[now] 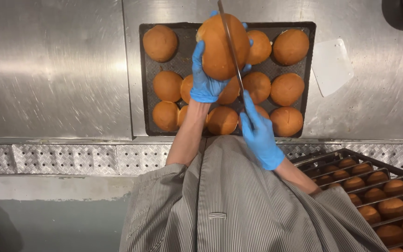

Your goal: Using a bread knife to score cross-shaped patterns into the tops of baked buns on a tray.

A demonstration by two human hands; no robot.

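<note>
My left hand, in a blue glove, holds a large round brown bun up above a dark baking tray. My right hand, also gloved in blue, grips the handle of a long knife whose blade lies across the held bun. Several more brown buns sit in rows on the tray beneath both hands.
The tray lies on a steel worktop. A white plastic scraper rests to the tray's right. A rack with several buns stands at the lower right. A dark round object is at the top right corner.
</note>
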